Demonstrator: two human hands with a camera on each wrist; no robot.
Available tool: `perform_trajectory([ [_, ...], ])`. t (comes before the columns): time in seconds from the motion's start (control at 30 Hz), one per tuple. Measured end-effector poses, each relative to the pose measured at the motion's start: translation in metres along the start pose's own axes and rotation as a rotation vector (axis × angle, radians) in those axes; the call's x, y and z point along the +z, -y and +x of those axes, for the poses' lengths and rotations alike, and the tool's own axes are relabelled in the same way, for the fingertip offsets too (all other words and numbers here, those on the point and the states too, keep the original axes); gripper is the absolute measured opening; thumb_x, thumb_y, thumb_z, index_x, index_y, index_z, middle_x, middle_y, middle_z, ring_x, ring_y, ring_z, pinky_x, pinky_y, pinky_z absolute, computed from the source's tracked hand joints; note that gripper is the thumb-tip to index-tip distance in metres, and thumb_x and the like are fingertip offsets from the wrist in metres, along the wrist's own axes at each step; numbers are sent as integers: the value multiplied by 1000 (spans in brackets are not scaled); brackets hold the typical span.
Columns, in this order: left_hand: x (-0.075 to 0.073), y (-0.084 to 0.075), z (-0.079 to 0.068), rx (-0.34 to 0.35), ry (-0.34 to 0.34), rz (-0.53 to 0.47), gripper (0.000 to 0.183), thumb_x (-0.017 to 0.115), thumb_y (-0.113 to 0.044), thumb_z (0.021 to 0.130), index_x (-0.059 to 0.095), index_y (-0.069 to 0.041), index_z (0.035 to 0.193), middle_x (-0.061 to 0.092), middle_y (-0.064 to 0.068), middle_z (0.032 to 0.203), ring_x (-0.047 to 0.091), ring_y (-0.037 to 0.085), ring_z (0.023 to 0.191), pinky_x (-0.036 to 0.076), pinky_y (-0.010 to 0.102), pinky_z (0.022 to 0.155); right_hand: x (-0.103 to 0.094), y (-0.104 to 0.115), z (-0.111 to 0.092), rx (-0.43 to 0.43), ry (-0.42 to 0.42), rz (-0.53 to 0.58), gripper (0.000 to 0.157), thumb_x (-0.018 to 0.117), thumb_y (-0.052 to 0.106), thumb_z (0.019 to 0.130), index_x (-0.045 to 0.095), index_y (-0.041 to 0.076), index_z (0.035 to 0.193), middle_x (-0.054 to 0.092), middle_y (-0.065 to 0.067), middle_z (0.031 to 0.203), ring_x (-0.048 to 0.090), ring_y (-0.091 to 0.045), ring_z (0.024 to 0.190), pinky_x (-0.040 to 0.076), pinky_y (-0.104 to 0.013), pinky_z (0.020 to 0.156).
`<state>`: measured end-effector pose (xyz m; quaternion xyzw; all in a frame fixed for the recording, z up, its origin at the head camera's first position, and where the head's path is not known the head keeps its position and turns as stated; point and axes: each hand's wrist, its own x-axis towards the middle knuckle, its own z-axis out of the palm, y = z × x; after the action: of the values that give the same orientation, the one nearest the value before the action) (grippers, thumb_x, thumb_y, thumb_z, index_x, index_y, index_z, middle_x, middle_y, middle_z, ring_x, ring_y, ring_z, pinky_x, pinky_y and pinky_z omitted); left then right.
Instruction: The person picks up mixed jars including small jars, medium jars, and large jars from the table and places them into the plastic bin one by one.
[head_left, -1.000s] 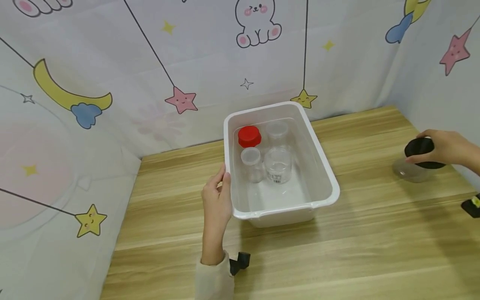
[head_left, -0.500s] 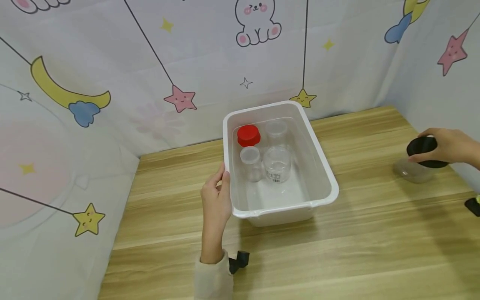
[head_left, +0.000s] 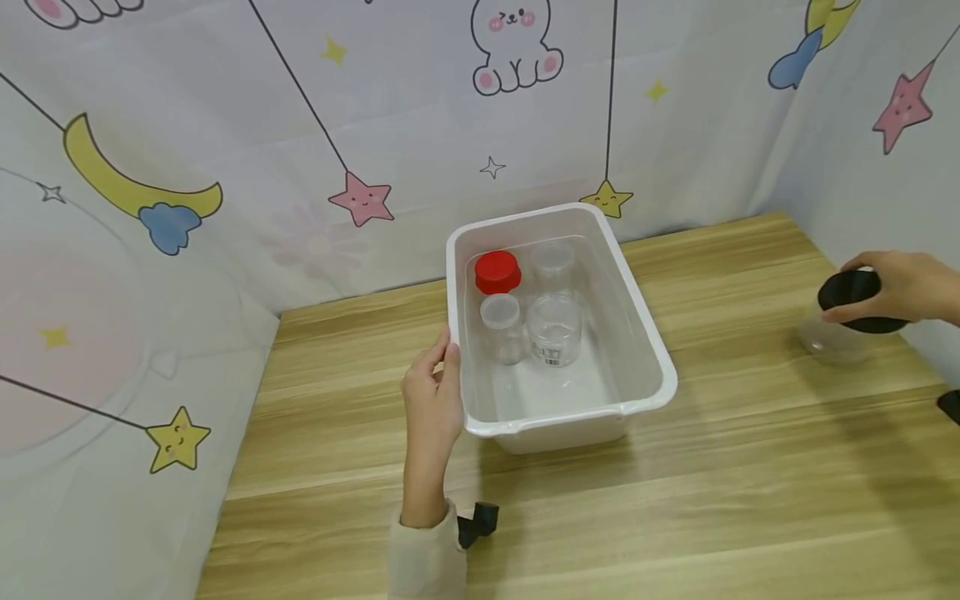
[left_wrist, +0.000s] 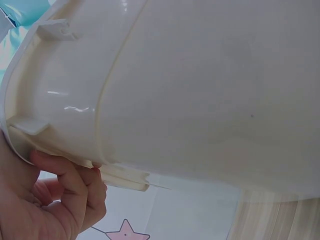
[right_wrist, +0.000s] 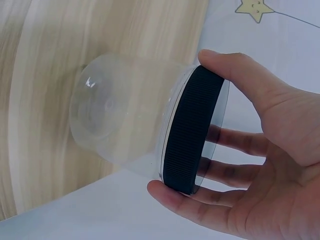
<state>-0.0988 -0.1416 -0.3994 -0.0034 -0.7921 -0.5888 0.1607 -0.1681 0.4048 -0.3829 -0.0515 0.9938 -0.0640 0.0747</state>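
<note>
My left hand (head_left: 433, 396) holds the left rim of a white plastic tub (head_left: 648, 350); in the left wrist view its fingers (left_wrist: 75, 185) curl under that rim. Far to the right, my right hand (head_left: 911, 287) grips the black lid (head_left: 855, 292) of a clear plastic jar (head_left: 828, 337). The right wrist view has the thumb and fingers spread round the ribbed lid (right_wrist: 192, 132), the see-through body (right_wrist: 115, 105) hanging from it. Whether the jar's base touches the table cannot be told. Inside the tub stand a red-lidded jar (head_left: 497, 273) and several clear containers, one a wide jar (head_left: 553, 333).
The tub stands on a wood-grain table (head_left: 720, 508), near its back edge. White cloth (head_left: 420, 117) printed with stars, moons and a bear surrounds the table at the back and sides. A black wrist mount (head_left: 480, 521) sits beside the left sleeve (head_left: 429, 554).
My right hand and the black-lidded jar have shifted slightly to the right, the hand also a little upward. The left hand and the tub stay practically where they were.
</note>
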Motion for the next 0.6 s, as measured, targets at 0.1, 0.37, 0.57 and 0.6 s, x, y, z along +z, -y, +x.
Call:
perform_trajectory([
  [0.1,0,1,0,-4,5,-9,38,54,-14,104,55,0,139,63,21,119,72,36,90,61,46,73,-4,4,0,-7,6,1,89,81,44,80,42,-26,120,47,-51,110,53,-61,93,51,-65,74],
  [0.37,-1,1,1,3,1,-4,38,54,-15,104,56,0,139,64,21,117,72,36,89,61,46,73,-11,10,1,-19,-3,-22,90,80,46,80,42,-26,120,46,-51,114,52,-63,95,50,-65,76],
  [0.57,-1,1,1,-2,12,0,38,54,-15,104,55,0,139,64,21,117,72,36,90,60,46,74,-11,11,-1,3,-15,-14,92,79,49,80,43,-26,119,46,-52,112,54,-62,90,53,-62,72],
  [0.6,-1,1,1,-3,12,0,38,54,-15,104,55,0,139,63,21,117,72,36,90,60,46,74,-12,11,-1,3,-18,-8,92,80,48,80,42,-26,119,46,-52,111,55,-61,89,53,-62,70],
])
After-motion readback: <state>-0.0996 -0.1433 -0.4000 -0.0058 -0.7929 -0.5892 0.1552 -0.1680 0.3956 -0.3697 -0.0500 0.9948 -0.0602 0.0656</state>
